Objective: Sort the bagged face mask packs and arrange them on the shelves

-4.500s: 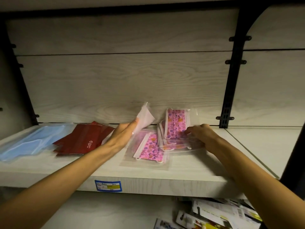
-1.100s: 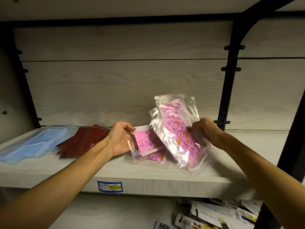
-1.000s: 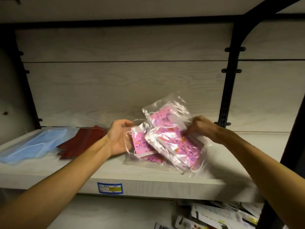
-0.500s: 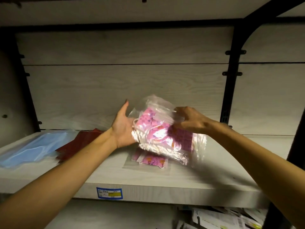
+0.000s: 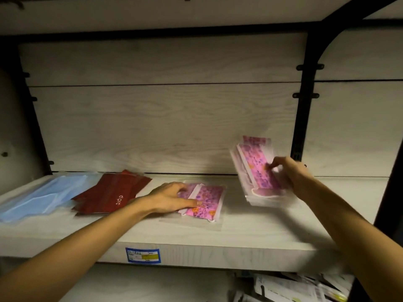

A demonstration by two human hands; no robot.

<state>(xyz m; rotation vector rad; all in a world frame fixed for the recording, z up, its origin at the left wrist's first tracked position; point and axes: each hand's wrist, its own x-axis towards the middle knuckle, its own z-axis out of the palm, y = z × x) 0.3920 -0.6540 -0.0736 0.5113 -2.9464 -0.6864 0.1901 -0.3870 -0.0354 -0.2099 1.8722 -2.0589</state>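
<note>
Pink mask stack (image 5: 258, 171) tilts upright, gripped by right hand (image 5: 290, 173); left hand (image 5: 172, 197) presses flat pack (image 5: 205, 201).

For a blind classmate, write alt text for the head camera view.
The right hand grips a stack of pink mask packs above a shelf, while the left hand rests on one pink pack lying flat. Red packs and blue packs lie leftward.

Dim pale woodgrain back panel (image 5: 163, 118) behind black metal upright (image 5: 304, 105).

Blue price label (image 5: 143, 255) on shelf edge; black upright (image 5: 304, 110); blurry packets, perhaps, (image 5: 290, 288) below.
</note>
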